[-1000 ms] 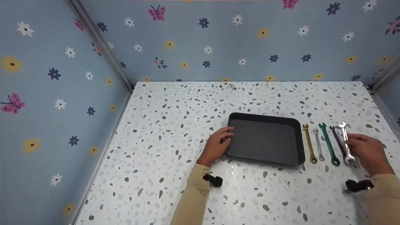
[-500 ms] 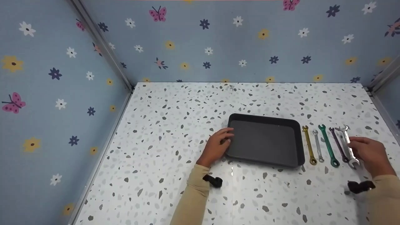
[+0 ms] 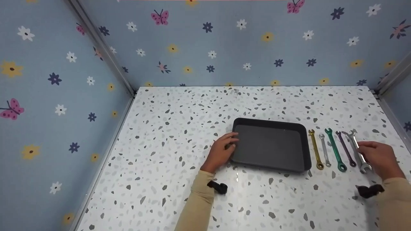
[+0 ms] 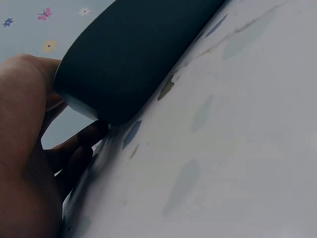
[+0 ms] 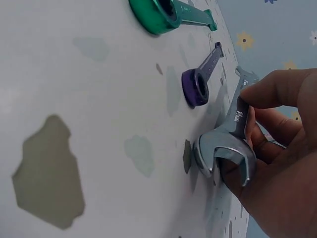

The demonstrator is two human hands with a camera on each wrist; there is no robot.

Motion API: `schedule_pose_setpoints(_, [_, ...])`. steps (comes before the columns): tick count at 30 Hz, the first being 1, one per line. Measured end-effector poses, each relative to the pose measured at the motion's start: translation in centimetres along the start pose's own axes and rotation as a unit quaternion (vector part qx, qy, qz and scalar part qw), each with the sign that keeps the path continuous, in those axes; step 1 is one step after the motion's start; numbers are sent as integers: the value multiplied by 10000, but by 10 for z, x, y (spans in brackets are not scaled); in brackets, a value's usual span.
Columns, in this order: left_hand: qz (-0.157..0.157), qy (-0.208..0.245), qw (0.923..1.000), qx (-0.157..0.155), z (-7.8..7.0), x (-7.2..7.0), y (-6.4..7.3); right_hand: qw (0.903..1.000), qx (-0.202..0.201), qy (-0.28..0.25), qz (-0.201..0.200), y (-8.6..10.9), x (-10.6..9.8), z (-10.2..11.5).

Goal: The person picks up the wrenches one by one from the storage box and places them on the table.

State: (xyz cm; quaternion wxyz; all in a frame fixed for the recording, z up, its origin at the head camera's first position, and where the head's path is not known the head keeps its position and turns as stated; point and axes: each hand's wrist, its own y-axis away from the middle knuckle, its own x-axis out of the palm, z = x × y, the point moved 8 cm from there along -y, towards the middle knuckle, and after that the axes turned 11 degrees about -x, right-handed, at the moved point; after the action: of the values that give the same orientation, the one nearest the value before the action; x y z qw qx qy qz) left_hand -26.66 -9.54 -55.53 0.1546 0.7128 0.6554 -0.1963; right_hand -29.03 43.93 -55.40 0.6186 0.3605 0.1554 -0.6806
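My right hand (image 3: 380, 157) pinches a silver double open-end wrench (image 5: 230, 131) between thumb and fingers, at the right end of a row of wrenches. In the right wrist view its near open jaw is tilted, close over the table. Left of it lies a purple wrench (image 3: 346, 149), then a green one (image 3: 336, 150), a smaller silver one (image 3: 325, 150) and a gold one (image 3: 316, 149). My left hand (image 3: 221, 152) holds the left wall of a dark grey rectangular tray (image 3: 271, 146), with its fingers at the rim and under the corner (image 4: 106, 111).
The white speckled table (image 3: 167, 134) extends to the left and in front of the tray. Blue flowered panels (image 3: 224, 41) stand behind and at both sides, joined by metal corner posts (image 3: 106, 48). Each wrist wears a black camera strap (image 3: 369, 191).
My right hand has shifted the silver wrench slightly right, away from the purple one, and turned it a little. The left hand and the tray have stayed in place.
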Motion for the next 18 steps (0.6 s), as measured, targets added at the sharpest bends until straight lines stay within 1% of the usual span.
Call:
schedule_pose_setpoints(5, [10, 12, 10000, -1, 0, 0, 0, 9999, 19, 148, -6, -2, 1, 1])
schedule_pose_setpoints(12, [115, 55, 9999, -23, -1, 0, 3, 9991, -135, 391, -16, 0, 0, 5])
schedule_pose_setpoints(18, [82, 36, 9999, -56, -1, 0, 2, 9988, -26, 488, 10, -1, 2, 8])
